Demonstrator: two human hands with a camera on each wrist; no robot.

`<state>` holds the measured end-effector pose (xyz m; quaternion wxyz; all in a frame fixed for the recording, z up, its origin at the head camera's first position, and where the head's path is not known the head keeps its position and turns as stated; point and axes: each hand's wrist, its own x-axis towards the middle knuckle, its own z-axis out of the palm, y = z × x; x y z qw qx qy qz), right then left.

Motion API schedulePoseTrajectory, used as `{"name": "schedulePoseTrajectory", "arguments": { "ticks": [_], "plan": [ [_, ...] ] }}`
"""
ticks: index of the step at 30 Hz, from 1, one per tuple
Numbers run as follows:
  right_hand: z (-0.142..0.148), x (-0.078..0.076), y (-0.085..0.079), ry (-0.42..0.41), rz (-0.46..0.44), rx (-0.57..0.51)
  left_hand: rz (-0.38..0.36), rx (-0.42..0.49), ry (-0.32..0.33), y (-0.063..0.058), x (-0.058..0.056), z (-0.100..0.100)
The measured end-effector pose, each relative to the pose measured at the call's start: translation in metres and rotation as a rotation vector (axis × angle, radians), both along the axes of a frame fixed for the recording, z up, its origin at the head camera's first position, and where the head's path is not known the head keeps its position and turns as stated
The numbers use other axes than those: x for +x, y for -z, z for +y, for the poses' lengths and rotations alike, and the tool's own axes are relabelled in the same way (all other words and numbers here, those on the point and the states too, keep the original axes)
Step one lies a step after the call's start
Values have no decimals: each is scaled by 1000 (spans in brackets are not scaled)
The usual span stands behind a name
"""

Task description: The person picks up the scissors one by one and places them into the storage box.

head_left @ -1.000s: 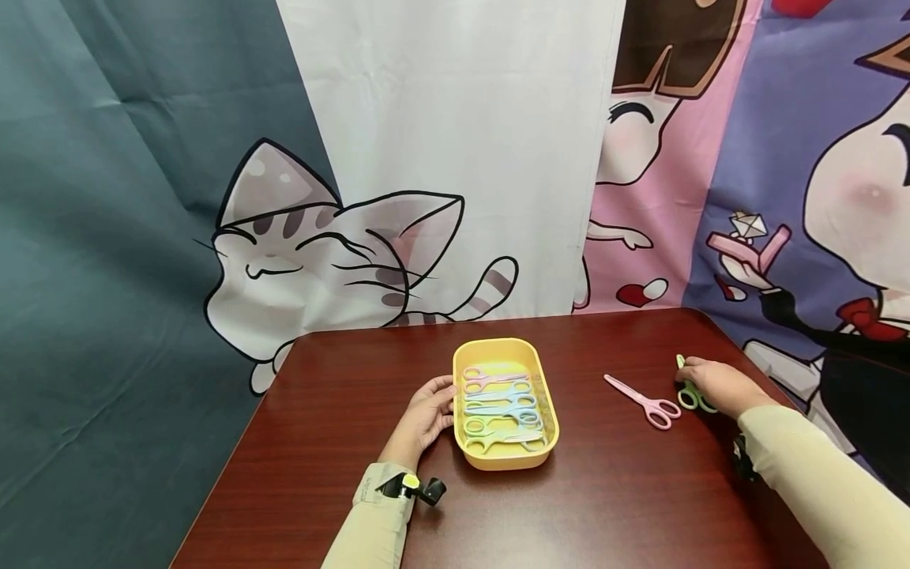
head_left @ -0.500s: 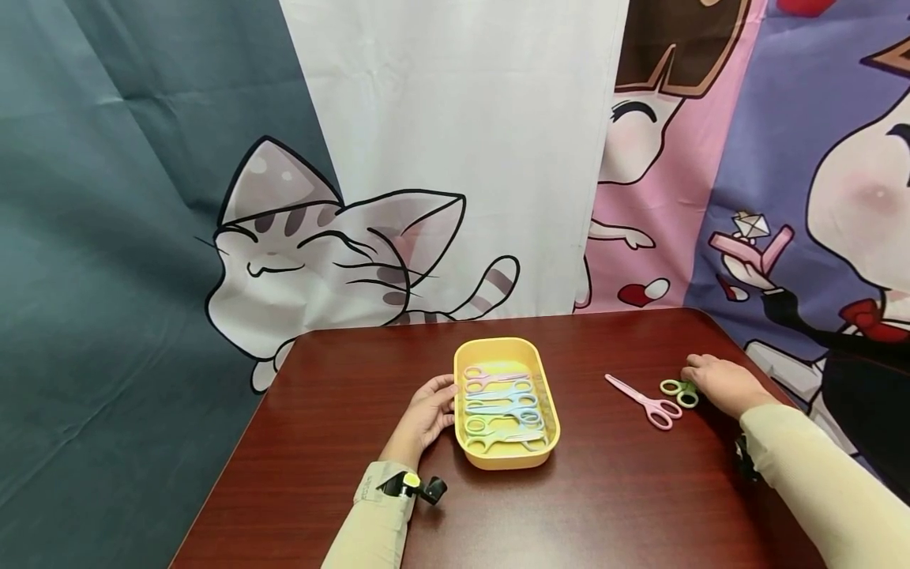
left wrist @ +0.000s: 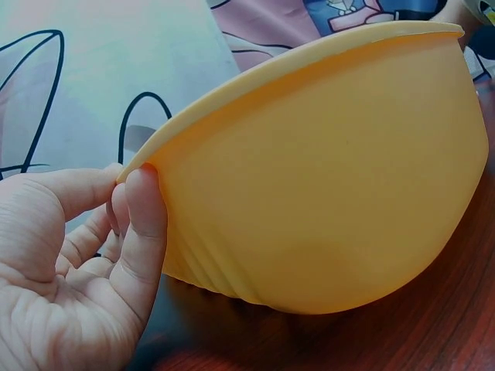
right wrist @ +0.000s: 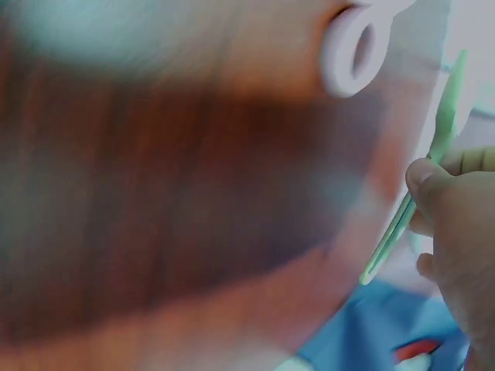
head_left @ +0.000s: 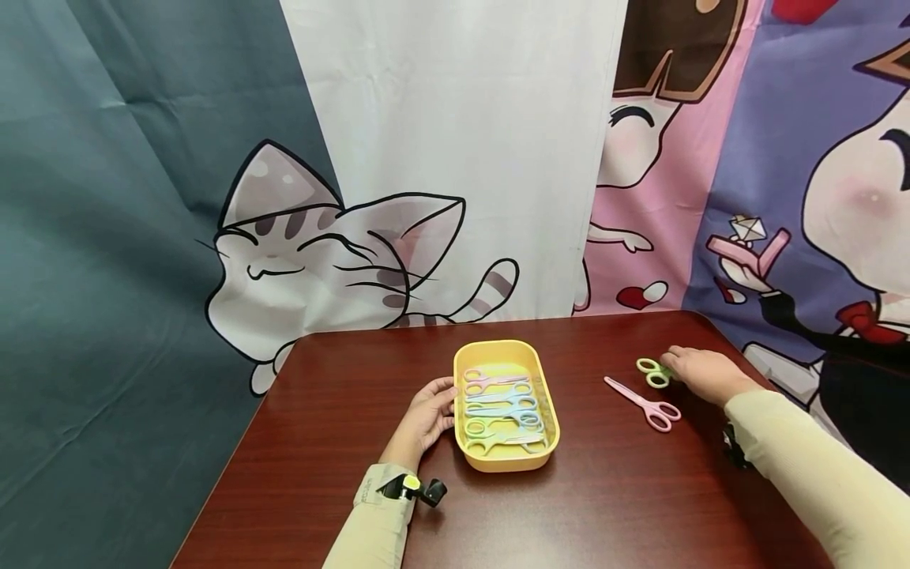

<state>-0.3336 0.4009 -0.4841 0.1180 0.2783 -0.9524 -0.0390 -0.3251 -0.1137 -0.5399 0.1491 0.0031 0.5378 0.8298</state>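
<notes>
A yellow plastic tray (head_left: 506,465) stands on the table, with several pink, blue and green scissors lying inside. My left hand (head_left: 426,415) holds its left side; in the left wrist view, thumb and fingers pinch the tray's rim (left wrist: 309,170). At the right, my right hand (head_left: 707,373) pinches green scissors (head_left: 656,373) between thumb and fingers. Their handle loops point left in the head view, and the blade end is covered by the hand. The right wrist view shows the green scissors (right wrist: 447,116) edge-on. Pink scissors (head_left: 648,405) lie on the table between tray and right hand.
The dark red-brown wooden table (head_left: 604,506) has its back edge against a hanging cloth (head_left: 455,118) printed with cartoon figures. A dark camera (head_left: 430,491) is strapped to my left wrist.
The green scissors have turned in my right hand and moved left and away from me, leaving the pink scissors' handles. My left hand and the tray stay in place.
</notes>
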Motion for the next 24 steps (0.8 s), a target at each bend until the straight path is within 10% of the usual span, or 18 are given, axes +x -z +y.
{"name": "schedulePoseTrajectory", "arguments": {
  "ticks": [10,24],
  "plan": [
    [-86,-13,-27,-165,110,-67,5,-4,-2,1,1,0],
    [-244,-12,-54,-185,-19,15,9,0,-9,2,1,0]
  ]
}}
